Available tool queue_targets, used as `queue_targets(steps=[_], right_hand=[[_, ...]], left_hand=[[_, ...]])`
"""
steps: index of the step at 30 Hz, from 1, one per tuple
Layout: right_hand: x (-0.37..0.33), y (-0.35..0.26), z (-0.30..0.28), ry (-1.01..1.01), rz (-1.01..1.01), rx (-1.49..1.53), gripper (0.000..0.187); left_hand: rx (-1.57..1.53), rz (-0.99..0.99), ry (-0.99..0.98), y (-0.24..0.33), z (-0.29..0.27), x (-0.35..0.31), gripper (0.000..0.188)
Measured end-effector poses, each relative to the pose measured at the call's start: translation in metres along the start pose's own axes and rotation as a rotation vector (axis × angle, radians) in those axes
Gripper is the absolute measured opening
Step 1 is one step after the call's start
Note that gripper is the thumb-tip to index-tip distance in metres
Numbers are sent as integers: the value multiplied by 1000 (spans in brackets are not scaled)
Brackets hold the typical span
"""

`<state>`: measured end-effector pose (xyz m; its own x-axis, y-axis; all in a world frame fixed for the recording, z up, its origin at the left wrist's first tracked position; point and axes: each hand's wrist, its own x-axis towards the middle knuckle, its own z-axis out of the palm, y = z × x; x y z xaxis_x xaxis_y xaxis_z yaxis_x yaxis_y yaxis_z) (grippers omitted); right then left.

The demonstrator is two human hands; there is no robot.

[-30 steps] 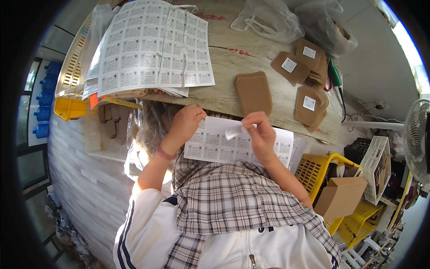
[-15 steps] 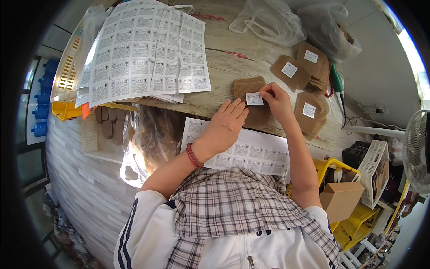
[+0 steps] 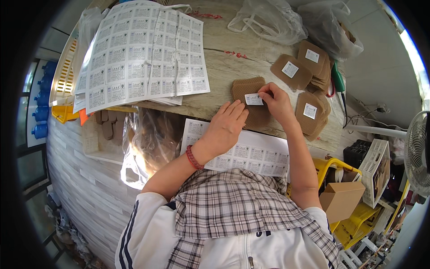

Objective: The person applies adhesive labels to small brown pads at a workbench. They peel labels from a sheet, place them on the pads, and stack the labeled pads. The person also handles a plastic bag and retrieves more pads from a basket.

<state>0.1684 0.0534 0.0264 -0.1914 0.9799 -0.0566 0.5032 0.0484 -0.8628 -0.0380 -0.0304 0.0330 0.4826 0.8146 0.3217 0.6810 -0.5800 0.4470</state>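
Observation:
My right hand [image 3: 278,105] pinches the right edge of a small white printed label [image 3: 254,99]. The label lies over the top brown textured pad [image 3: 258,117] of a small stack. My left hand [image 3: 226,124] lies flat, fingers stretched out, its fingertips at the pad's left side near the label. Under my left wrist, a sheet of printed labels [image 3: 251,158] rests over my lap at the table edge. To the right are more stacks of rounded brown pads, one with a labelled pad [image 3: 293,80] and another with a labelled pad [image 3: 309,120].
Large label sheets [image 3: 148,54] cover the table's left side beside a cream basket [image 3: 67,71]. Clear plastic bags [image 3: 268,22] lie at the back. A green-handled tool [image 3: 337,78] sits at the right edge. A fan [image 3: 419,148] and a cardboard box [image 3: 342,201] stand to the right.
Both hands stay nearly in place. The right fingers still grip the label's edge, with at most a slight shift; the view has moved a little.

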Motion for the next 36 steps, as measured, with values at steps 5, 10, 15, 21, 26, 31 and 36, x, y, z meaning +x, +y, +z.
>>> queue_targets(steps=[5, 10, 15, 21, 26, 31, 36], right_hand=[[0, -5, 0, 1, 34, -40, 8], [-1, -4, 1, 8, 17, -50, 8], [-1, 4, 5, 48, -32, -109, 10], [-14, -10, 19, 197, -119, -244, 31], [-11, 13, 26, 368, -255, -258, 27], [-12, 11, 27, 454, -318, -409, 11], [-11, 11, 23, 520, -431, -334, 10]], left_hand=[[-93, -45, 63, 2, -1, 3, 53], [-49, -48, 2, 7, -5, 5, 58], [42, -27, -71, 2, 3, 1, 60], [228, -14, -167, 8, 1, 1, 59], [289, -11, -187, 12, 1, 2, 59], [255, -29, -177, 10, 6, -1, 60], [209, -51, -159, 6, 9, -5, 63]])
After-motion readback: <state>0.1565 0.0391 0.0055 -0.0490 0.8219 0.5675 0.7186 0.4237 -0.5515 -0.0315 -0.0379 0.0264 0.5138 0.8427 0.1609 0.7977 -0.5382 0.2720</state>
